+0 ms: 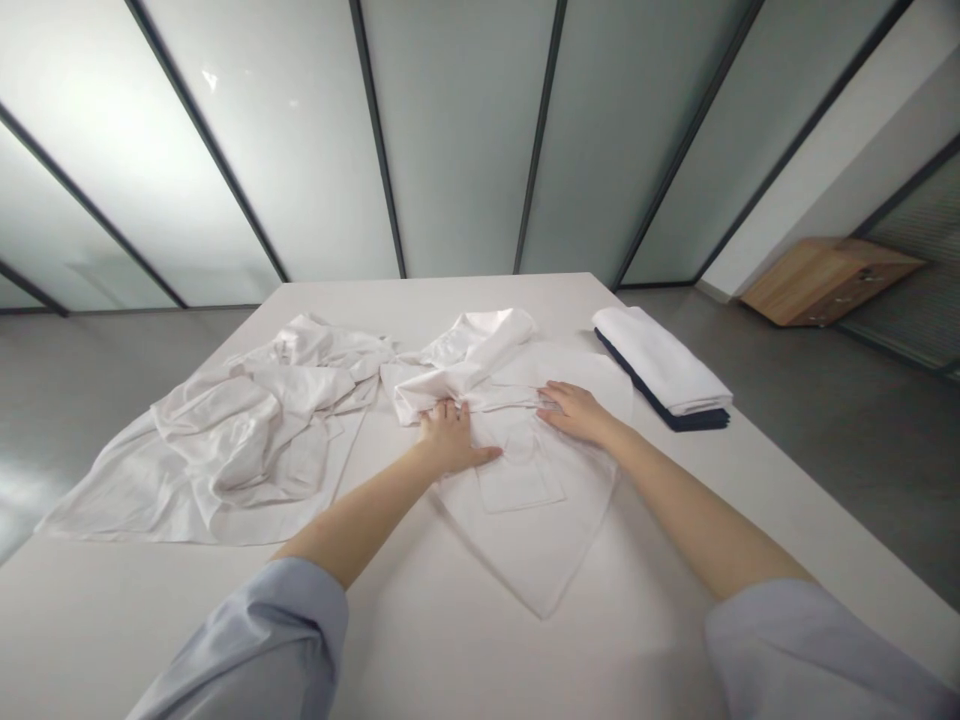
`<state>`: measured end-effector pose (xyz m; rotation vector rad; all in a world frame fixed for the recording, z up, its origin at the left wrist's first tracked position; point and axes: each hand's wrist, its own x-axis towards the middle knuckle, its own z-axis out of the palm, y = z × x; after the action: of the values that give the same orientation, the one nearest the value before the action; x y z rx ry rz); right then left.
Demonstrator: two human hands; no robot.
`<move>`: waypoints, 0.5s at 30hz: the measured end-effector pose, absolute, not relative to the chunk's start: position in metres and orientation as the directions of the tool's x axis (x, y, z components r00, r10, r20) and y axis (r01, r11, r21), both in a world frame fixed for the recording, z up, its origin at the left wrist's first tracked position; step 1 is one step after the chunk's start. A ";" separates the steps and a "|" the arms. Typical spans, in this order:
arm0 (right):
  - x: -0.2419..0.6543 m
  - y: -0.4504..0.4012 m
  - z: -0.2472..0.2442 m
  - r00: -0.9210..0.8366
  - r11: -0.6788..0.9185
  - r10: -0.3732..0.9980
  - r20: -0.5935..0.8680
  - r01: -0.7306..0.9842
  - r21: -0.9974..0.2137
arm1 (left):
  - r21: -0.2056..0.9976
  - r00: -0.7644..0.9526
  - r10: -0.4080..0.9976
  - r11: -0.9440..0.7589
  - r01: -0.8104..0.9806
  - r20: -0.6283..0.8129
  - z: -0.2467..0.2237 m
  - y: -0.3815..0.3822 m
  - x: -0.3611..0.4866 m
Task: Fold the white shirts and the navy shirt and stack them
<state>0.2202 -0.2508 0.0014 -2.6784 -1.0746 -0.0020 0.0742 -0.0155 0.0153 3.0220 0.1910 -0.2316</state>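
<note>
A white garment [517, 545] with a stitched patch pocket [521, 485] lies spread on the table, its pointed corner toward me. My left hand [450, 440] rests palm down on its left part, fingers spread and thumb stretched right. On the right, my right hand [574, 410] lies flat on the same cloth, its fingertips at a row of gathered folds. Beyond my hands the far part of the garment is bunched up. Neither hand has cloth visibly gripped.
Crumpled white cloth [255, 430] covers the table's left side. A folded white cloth [656, 355] lies on folded dark navy cloth [675, 418] near the right edge of the white table [450, 640]. Frosted glass panels [457, 130] and a wooden cabinet [810, 280] stand beyond.
</note>
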 end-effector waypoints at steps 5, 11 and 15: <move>0.202 -0.255 -0.022 0.867 -0.862 0.489 0.097 0.497 -0.103 | 0.093 0.996 -0.056 -0.994 -0.049 -0.072 0.000 0.021 0.110; 0.148 -0.221 0.007 0.847 -0.848 0.527 0.061 0.530 -0.024 | 0.035 0.996 0.071 -0.997 0.069 0.058 0.022 0.049 0.142; 0.148 -0.210 0.025 0.764 -0.760 0.645 0.009 0.643 -0.093 | 0.044 0.990 0.043 -0.998 0.037 0.138 0.041 0.037 0.140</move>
<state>0.1480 -0.2097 0.0250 -2.8650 -1.0479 0.0353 0.1400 0.0367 0.0407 3.0924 0.0620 0.2159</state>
